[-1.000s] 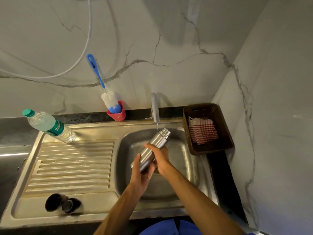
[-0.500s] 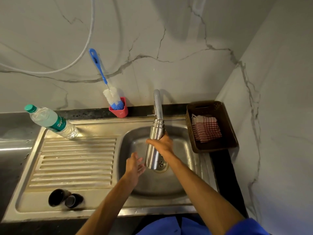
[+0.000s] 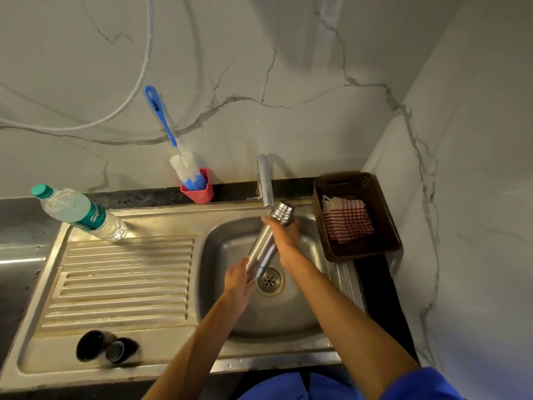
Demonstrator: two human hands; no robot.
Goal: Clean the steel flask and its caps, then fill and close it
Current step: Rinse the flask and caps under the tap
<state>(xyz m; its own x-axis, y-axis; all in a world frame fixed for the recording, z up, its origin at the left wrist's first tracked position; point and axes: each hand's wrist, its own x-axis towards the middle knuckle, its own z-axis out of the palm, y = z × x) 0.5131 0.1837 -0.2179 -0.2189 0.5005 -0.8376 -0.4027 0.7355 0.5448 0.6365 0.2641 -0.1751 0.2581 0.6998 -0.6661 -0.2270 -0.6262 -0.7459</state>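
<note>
Reference landmark: the sink basin (image 3: 291, 316). All positions below are given relative to it.

1. Nearest to you, on the flat steel ledge left of the basin and toward its front edge, two dark caps (image 3: 105, 346) lie on their sides, touching each other, open ends facing you.

2. Over the basin, your left hand (image 3: 239, 280) sits at the base of the steel flask (image 3: 266, 245). Its fingers curl against the lower end of the flask; motion blur hides exactly how they wrap.

3. The flask is held above the basin, tilted, base low and toward you just left of the drain (image 3: 269, 281), threaded open mouth high and away from you.

4. Your right hand (image 3: 284, 233) grips the upper part of the flask just below the neck, fingers curled round the body.

5. The flask mouth sits just right of and beside the spout of the tap (image 3: 265, 180), which rises from the back rim of the basin. Whether water runs cannot be told.

6. Left of the basin, the ribbed draining board (image 3: 121, 281) extends away. At its far left corner a clear plastic water bottle (image 3: 78, 213) with a green cap stands, leaning in this wide-angle view.

7. Behind the basin, to the left of the tap, a red holder (image 3: 199, 192) carries a blue-handled bottle brush (image 3: 173, 142) leaning against the marble wall.

8. Right of the basin, a brown basket (image 3: 386, 226) holds a folded red-and-white checked cloth (image 3: 347, 220).
</note>
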